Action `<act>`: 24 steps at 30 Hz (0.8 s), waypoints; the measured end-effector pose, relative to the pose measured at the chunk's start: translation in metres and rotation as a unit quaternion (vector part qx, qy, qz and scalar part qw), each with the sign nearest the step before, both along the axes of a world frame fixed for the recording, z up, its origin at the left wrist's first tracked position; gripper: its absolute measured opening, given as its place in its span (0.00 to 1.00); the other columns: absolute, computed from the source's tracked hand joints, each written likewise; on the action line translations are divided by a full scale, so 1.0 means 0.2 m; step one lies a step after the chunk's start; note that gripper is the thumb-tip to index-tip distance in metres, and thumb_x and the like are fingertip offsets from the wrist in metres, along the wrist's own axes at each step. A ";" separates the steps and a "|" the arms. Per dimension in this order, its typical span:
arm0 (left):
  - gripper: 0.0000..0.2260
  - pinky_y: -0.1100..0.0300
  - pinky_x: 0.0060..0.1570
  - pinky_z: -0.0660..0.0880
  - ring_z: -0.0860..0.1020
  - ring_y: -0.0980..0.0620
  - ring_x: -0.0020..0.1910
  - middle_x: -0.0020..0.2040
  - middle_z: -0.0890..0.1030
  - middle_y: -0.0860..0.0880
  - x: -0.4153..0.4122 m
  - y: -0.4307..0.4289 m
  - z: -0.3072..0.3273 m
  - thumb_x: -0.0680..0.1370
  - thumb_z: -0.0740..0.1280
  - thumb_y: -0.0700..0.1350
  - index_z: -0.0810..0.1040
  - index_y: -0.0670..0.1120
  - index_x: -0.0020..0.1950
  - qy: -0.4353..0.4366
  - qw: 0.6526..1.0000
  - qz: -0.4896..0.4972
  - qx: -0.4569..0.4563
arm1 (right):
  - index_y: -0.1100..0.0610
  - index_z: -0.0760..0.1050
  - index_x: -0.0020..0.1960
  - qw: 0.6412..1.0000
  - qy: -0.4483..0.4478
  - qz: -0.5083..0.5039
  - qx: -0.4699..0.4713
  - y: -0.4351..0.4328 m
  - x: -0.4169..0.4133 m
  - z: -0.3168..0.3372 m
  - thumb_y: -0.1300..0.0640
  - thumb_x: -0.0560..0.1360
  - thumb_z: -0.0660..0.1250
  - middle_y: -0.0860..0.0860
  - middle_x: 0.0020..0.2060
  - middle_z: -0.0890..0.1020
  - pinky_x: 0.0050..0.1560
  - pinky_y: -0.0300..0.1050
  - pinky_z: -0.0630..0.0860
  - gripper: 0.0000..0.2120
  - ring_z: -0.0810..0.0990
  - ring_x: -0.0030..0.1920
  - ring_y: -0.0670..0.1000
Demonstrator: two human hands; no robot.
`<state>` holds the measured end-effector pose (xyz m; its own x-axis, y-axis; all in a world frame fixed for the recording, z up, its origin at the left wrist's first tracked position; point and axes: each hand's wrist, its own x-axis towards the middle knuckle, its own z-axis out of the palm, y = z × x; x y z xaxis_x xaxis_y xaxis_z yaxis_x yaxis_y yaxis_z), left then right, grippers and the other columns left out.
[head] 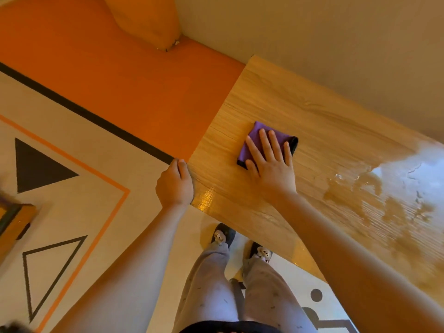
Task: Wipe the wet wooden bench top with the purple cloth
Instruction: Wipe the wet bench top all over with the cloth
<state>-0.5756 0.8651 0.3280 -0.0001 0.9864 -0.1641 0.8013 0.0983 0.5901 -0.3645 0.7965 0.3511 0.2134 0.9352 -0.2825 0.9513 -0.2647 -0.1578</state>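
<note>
The wooden bench top [283,104] runs from the centre to the right edge, against a pale wall. A folded purple cloth [254,138] with a dark edge lies flat on it near its left end. My right hand [271,162] presses flat on the cloth, fingers spread and pointing toward the wall. My left hand [175,183] grips the bench's near left corner, fingers curled over the edge. A shiny wet patch [384,188] with puddles and droplets covers the bench's right part, apart from the cloth.
An orange seat cushion [125,75] adjoins the bench's left end, with an orange pillow [149,20] against the wall. The floor [60,152] has black triangles and orange lines. My legs and slippers [223,234] stand beside the bench's front edge. A wooden object [14,219] sits at far left.
</note>
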 end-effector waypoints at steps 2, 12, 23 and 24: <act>0.17 0.54 0.39 0.72 0.79 0.42 0.43 0.45 0.82 0.44 0.01 0.00 0.01 0.83 0.51 0.50 0.77 0.43 0.52 0.002 1.000 0.002 -0.006 | 0.45 0.48 0.77 1.000 0.009 0.010 0.013 -0.13 -0.13 0.00 0.41 0.79 0.41 0.52 0.77 0.49 0.75 0.58 0.42 0.27 0.43 0.77 0.54; 0.17 0.57 0.36 0.68 0.75 0.46 0.37 0.40 0.78 0.47 0.02 0.01 0.01 0.83 0.51 0.49 0.76 0.44 0.46 0.011 1.000 0.005 -0.016 | 0.42 0.52 0.76 0.998 0.023 0.050 -0.011 -0.53 -0.20 0.00 0.41 0.80 0.48 0.49 0.76 0.56 0.73 0.56 0.48 0.25 0.51 0.77 0.51; 0.18 0.55 0.35 0.68 0.74 0.44 0.36 0.37 0.77 0.45 0.01 0.01 0.01 0.82 0.50 0.49 0.74 0.44 0.41 0.000 0.999 0.012 -0.034 | 0.43 0.45 0.77 0.992 0.008 -0.128 0.003 -0.32 0.06 0.00 0.41 0.80 0.43 0.50 0.78 0.46 0.75 0.56 0.39 0.26 0.40 0.77 0.51; 0.18 0.55 0.35 0.68 0.74 0.44 0.36 0.37 0.77 0.45 0.01 0.01 0.01 0.82 0.50 0.49 0.74 0.44 0.41 0.000 0.999 0.010 -0.031 | 0.43 0.47 0.77 0.992 0.005 -0.124 0.007 -0.39 -0.01 0.00 0.41 0.79 0.43 0.50 0.78 0.49 0.75 0.56 0.41 0.26 0.42 0.77 0.52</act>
<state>-0.5731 0.8675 0.3301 -0.0196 0.9740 -0.2256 0.7984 0.1510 0.5829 -0.3664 0.7184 0.3509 0.4352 0.8578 -0.2734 0.8554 -0.4886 -0.1716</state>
